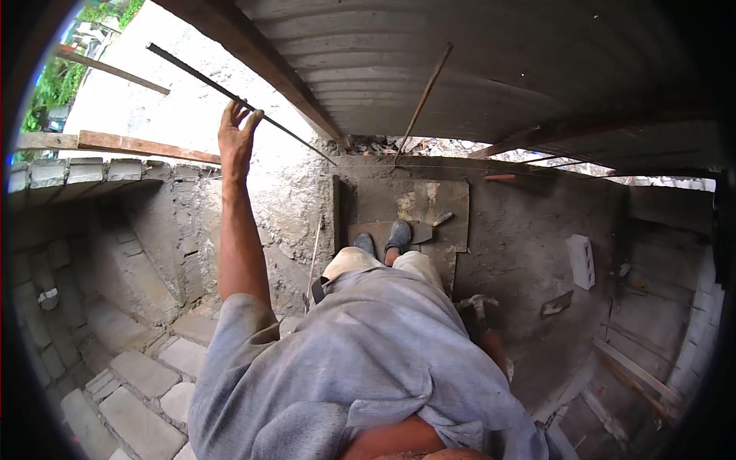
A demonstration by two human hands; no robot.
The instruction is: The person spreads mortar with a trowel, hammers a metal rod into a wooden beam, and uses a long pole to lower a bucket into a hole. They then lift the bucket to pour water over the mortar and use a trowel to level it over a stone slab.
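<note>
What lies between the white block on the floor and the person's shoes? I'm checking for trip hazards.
In the head view, only bare grey floor and the edge of a flat board separate the white block from the shoes.

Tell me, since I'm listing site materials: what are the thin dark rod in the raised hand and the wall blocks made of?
The thin dark rod looks like steel rebar: matte, slender, dead straight. The grey wall blocks look like rough cast concrete, with pale mortar in their joints.

right hand (481, 310) blurred behind the grey shirt (368, 360), its grip unreadable
</note>
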